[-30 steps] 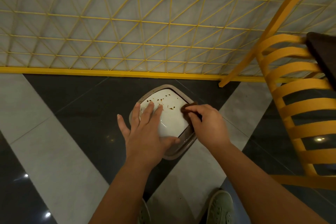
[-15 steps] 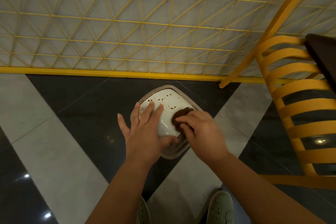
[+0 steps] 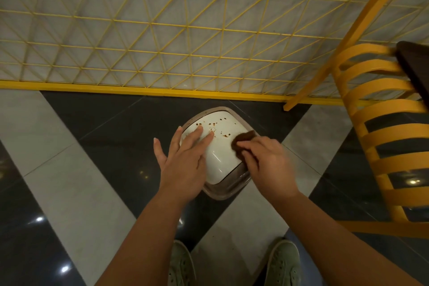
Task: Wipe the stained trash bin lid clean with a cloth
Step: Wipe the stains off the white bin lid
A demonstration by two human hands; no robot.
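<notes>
A small trash bin stands on the floor with a white lid (image 3: 220, 155) in a brown-grey rim (image 3: 226, 194). Brown stain specks (image 3: 212, 126) dot the lid's far part. My left hand (image 3: 185, 165) lies flat on the lid's left side, fingers straight and spread. My right hand (image 3: 267, 165) pinches a dark brown cloth (image 3: 243, 139) and presses it on the lid's right edge, just right of the specks.
A yellow wire-grid fence (image 3: 185, 42) with a yellow base rail runs behind the bin. A yellow slatted chair (image 3: 383, 134) stands at the right, with a dark table edge (image 3: 415, 65) above it. My two green shoes (image 3: 181, 264) stand on the black and white tiled floor.
My right hand swept the cloth left onto the lid, then back toward its right edge. My left hand stays flat on the lid, its thumb now off the near part.
</notes>
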